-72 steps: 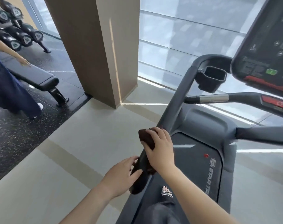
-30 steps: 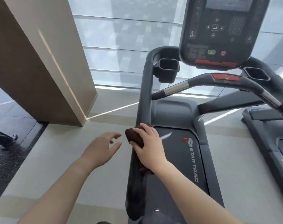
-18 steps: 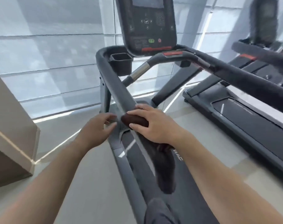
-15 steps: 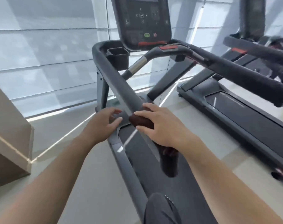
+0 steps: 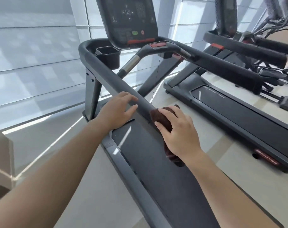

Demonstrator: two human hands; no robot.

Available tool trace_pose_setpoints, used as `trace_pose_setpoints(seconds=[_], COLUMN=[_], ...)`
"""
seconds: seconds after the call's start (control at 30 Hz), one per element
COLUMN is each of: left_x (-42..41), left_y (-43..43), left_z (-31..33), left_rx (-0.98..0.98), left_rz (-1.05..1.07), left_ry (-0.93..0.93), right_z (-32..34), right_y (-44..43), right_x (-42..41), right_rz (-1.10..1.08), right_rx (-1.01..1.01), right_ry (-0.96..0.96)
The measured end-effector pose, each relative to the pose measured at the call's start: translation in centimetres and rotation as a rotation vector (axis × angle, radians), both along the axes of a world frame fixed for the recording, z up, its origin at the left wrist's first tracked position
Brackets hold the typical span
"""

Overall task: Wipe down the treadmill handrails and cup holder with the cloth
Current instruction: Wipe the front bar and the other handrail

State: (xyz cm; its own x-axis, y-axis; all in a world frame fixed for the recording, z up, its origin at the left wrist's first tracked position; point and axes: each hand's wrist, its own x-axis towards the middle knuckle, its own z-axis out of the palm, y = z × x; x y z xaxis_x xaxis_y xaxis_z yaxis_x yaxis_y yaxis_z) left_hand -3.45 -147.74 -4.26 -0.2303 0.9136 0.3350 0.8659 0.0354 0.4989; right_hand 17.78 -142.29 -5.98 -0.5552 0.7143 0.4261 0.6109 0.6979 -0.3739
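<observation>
A dark grey treadmill stands in front of me. Its left handrail point(image 5: 107, 74) runs from the console down toward me. My right hand point(image 5: 177, 130) presses a dark brown cloth point(image 5: 161, 118) around the near end of that rail; the cloth's tail hangs below my wrist. My left hand point(image 5: 118, 111) rests on the rail's left side just ahead of the cloth, fingers apart, holding nothing. A black cup holder point(image 5: 107, 55) hangs at the rail's far end beside the console point(image 5: 128, 20). The right handrail point(image 5: 222, 65) runs along the far side.
The treadmill belt point(image 5: 156, 162) lies below my arms. A second treadmill point(image 5: 242, 111) stands to the right, with more gym machines behind it. A glass wall point(image 5: 33, 55) fills the left and back. A beige pillar edge point(image 5: 0, 162) shows at the far left.
My head has turned right, from the pillar toward the treadmills. My right hand stays shut on the cloth on the left handrail. My left hand let go of the rail's end and now touches the rail beside the cloth.
</observation>
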Motion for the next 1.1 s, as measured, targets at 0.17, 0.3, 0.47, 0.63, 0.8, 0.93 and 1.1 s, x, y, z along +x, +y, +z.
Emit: trace_pose_setpoints(seconds=[0.17, 0.3, 0.47, 0.63, 0.8, 0.93, 1.1], left_x=[-1.7, -3.6, -4.2, -5.7, -8.4, -9.3, -9.6], left_y=[4.2, 5.6, 4.9, 4.7, 5.6, 6.0, 5.9], left_z=[0.1, -0.7, -3.2, -3.7, -2.0, -2.0, -2.8], left_rx=[-0.049, -0.076, 0.063, 0.076, -0.001, 0.024, 0.041], left_rz=[-0.075, -0.118, -0.171, -0.274, -0.439, -0.480, -0.508], left_ry=[0.127, 0.141, 0.095, 0.116, 0.219, 0.232, 0.204], right_z=[0.6, 0.1, -1.1, -1.6, -3.9, -4.5, -4.3], right_y=[1.3, -0.1, -1.9, -3.0, -2.8, -3.1, -4.8], right_x=[-1.1, -0.3, -0.5, -5.1, -11.8, -10.0, -6.2], right_rz=[0.007, -0.036, -0.144, -0.353, -0.449, -0.522, -0.674], right_rx=[-0.019, 0.044, 0.154, 0.352, 0.487, 0.582, 0.463], right_ry=[-0.060, -0.036, -0.035, -0.223, -0.499, -0.391, -0.144])
